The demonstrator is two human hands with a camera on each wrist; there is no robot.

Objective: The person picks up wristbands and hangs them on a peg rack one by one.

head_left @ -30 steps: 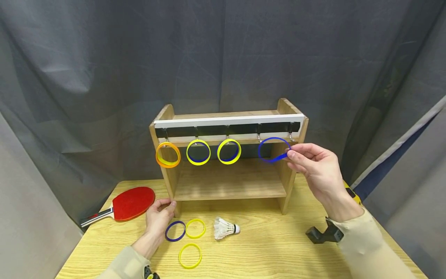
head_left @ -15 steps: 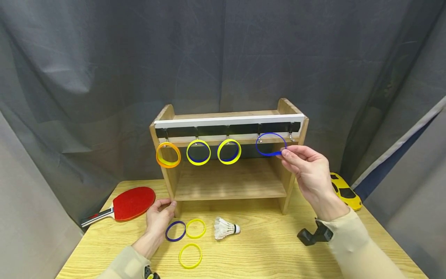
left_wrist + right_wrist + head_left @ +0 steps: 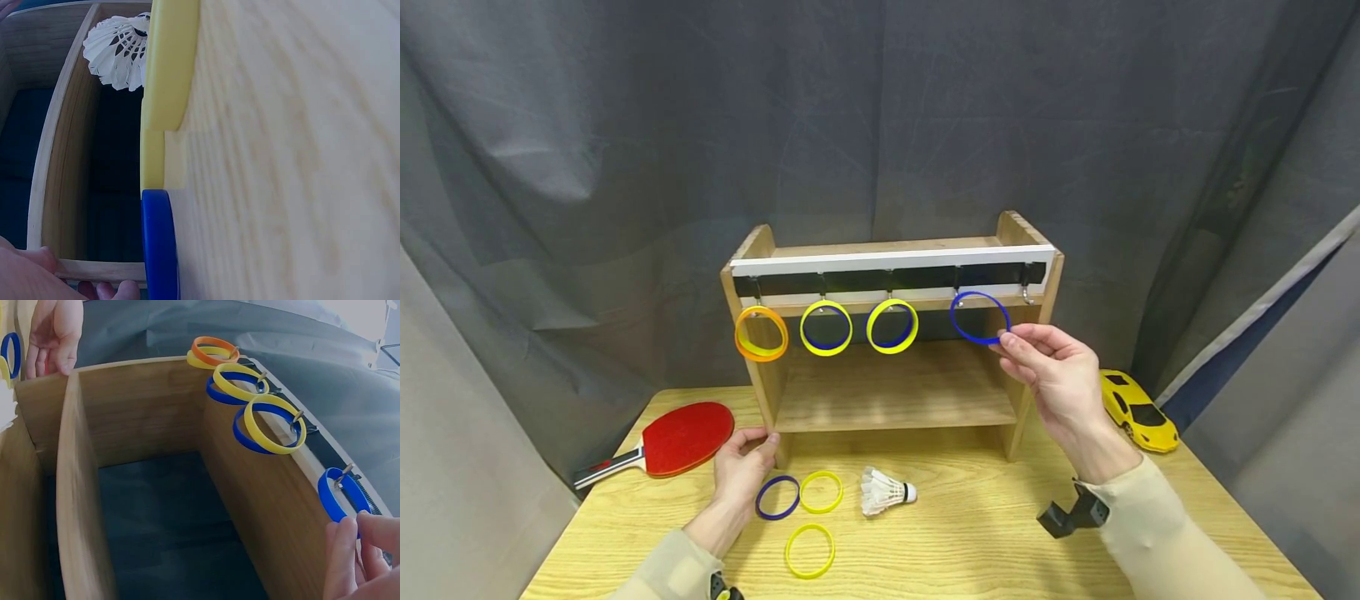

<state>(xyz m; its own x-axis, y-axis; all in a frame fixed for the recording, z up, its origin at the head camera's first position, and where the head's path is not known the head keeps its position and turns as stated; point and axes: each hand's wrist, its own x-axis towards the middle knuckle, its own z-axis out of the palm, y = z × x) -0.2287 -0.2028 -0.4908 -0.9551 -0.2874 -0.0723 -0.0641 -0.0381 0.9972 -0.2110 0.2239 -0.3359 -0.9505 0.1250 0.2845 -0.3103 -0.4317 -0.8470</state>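
Observation:
My right hand pinches a blue wristband at its lower right edge between thumb and fingertips. The band's upper part is looped around the fourth metal hook on the rack. With thumb and fingers on either side, my left hand grips the lower left side of the wooden shelf. Orange and yellow bands hang from the first hook. Yellow and blue pairs hang from the second and third. The fifth hook, at the far right, bears no band.
On the table lie a dark blue wristband, two yellow ones and a shuttlecock. A red table tennis bat lies at the left. At the right stands a yellow toy car.
My right hand has moved left and slightly down with the blue wristband, whose loop is now around the fourth hook. More of the toy car shows. My left hand has stayed put.

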